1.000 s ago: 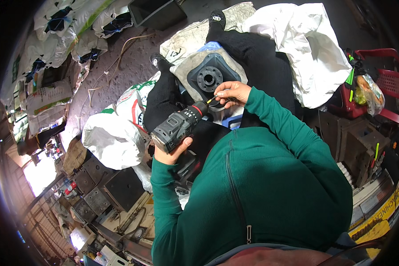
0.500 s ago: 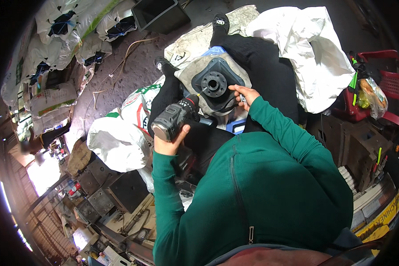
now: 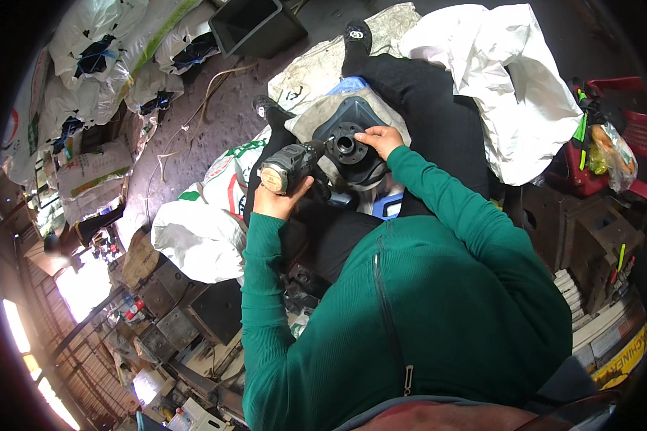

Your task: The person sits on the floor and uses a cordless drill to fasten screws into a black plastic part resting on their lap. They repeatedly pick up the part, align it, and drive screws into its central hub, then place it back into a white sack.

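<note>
My left hand (image 3: 274, 205) is wrapped round the handle of a dark cordless drill (image 3: 287, 169), whose front end reaches the left edge of a black round flange (image 3: 353, 155). That flange has a large central opening and a ring of small holes. It sits on a dark grey, rounded-corner base (image 3: 363, 115) between my legs. My right hand (image 3: 382, 141) has thumb and fingers pinched together at the flange's upper right. Whatever is between those fingertips is too small to make out. The drill's tip is hard to see against the dark flange.
A whitish cloth (image 3: 388, 118) lies under the base. White sacks (image 3: 201, 241) flank my legs, with another white sack (image 3: 489, 79) at right. A black bin (image 3: 255, 29) stands far off. Red plastic chair (image 3: 643, 133) and metal blocks (image 3: 582, 230) are at right.
My right hand has moved left and up from beside the base onto the flange. The drill has shifted right and up, its front end now against the flange's left side.
</note>
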Motion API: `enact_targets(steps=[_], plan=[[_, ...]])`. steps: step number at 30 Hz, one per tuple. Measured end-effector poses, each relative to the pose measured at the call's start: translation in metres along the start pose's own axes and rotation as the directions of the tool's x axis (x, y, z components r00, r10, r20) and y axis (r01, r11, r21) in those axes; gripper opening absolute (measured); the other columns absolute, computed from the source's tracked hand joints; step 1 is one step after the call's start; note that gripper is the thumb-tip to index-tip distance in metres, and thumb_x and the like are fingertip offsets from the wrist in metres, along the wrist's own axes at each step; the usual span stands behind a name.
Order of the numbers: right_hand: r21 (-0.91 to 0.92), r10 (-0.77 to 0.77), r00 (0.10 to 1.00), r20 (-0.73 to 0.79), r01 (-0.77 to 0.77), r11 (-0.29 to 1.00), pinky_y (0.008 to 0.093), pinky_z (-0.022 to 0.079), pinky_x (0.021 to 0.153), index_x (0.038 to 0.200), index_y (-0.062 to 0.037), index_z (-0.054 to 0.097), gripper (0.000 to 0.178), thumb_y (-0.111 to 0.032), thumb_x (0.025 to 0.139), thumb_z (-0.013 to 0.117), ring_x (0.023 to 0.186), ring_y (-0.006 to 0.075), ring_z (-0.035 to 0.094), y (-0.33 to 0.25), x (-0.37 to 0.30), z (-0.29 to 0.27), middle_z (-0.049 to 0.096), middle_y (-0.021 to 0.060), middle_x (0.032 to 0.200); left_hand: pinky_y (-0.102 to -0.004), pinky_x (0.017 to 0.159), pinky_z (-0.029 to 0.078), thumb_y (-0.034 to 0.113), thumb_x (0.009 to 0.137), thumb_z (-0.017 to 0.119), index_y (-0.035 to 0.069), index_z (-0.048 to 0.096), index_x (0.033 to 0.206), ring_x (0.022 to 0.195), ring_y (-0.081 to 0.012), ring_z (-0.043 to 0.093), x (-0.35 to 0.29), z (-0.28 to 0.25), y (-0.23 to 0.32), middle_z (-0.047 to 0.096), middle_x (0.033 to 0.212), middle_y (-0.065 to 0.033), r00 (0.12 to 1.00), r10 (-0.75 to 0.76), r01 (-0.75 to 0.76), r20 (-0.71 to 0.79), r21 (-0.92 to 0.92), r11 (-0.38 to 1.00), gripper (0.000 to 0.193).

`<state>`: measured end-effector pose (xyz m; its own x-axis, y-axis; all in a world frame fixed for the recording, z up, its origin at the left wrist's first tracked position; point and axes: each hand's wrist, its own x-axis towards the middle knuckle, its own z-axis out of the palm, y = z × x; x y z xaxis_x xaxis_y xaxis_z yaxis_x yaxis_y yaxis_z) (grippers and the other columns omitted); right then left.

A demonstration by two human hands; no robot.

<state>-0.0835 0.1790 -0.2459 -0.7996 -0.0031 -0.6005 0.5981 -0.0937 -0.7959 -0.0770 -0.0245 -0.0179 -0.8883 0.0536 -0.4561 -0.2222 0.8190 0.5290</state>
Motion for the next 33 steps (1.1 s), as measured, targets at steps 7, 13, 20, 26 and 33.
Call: enact_targets(steps=[7, 13, 20, 26, 33], plan=[[0.016, -0.052, 0.982, 0.179, 0.050, 0.999, 0.0270, 0.045, 0.073, 0.089, -0.0048, 0.070, 0.037, -0.039, 0.075, 0.073, 0.074, 0.0128, 0.058, -0.027, -0.010, -0.006, 0.065, 0.0040, 0.078, -0.0313, 0.082, 0.048, 0.017, 0.073, 0.078, 0.001, 0.057, 0.113, 0.091, -0.0187, 0.062, -0.007, -0.012, 0.009, 0.064, 0.103, -0.0086, 0.991, 0.136, -0.136, 0.009, 0.005, 0.991, 0.047], [0.005, -0.037, 0.994, 0.102, 0.037, 0.999, 0.0232, 0.043, 0.064, 0.085, -0.0039, 0.070, 0.030, -0.032, 0.077, 0.074, 0.066, 0.0084, 0.054, -0.037, -0.006, 0.000, 0.063, 0.0008, 0.074, -0.0297, 0.081, 0.048, 0.017, 0.074, 0.077, 0.002, 0.055, 0.114, 0.093, -0.0173, 0.061, 0.003, -0.008, 0.015, 0.063, 0.105, -0.0074, 0.997, -0.058, 0.060, 0.043, -0.051, 0.997, 0.048], [-0.086, -0.103, 0.991, 0.089, 0.111, 0.990, 0.0268, 0.047, 0.072, 0.086, -0.0043, 0.070, 0.036, -0.037, 0.074, 0.074, 0.073, 0.0134, 0.060, -0.034, -0.003, 0.003, 0.068, 0.0061, 0.079, -0.0247, 0.045, 0.042, 0.021, 0.076, 0.077, 0.002, 0.061, 0.104, 0.055, -0.0095, 0.055, 0.007, 0.004, 0.000, 0.065, 0.078, -0.0034, 0.996, -0.086, 0.088, 0.016, -0.229, 0.969, 0.037], [-0.082, -0.099, 0.992, 0.078, 0.105, 0.991, 0.0273, 0.047, 0.074, 0.087, -0.0046, 0.070, 0.036, -0.038, 0.074, 0.074, 0.075, 0.0146, 0.062, -0.030, 0.002, 0.006, 0.068, 0.0073, 0.082, -0.0244, 0.043, 0.041, 0.021, 0.076, 0.077, 0.002, 0.061, 0.102, 0.054, -0.0099, 0.054, 0.011, 0.008, -0.011, 0.065, 0.078, -0.0040, 0.999, -0.038, 0.042, 0.019, -0.309, 0.950, 0.035], [-0.181, -0.135, 0.991, 0.025, 0.137, 0.974, 0.0287, 0.048, 0.074, 0.091, -0.0023, 0.069, 0.040, -0.038, 0.074, 0.074, 0.075, 0.0168, 0.063, -0.025, -0.002, -0.003, 0.068, 0.0097, 0.082, -0.0305, 0.084, 0.047, 0.019, 0.070, 0.078, 0.002, 0.057, 0.112, 0.096, -0.0205, 0.061, 0.019, 0.003, 0.006, 0.064, 0.104, -0.0086, 0.996, -0.034, 0.025, 0.088, 0.104, 0.994, 0.050]])
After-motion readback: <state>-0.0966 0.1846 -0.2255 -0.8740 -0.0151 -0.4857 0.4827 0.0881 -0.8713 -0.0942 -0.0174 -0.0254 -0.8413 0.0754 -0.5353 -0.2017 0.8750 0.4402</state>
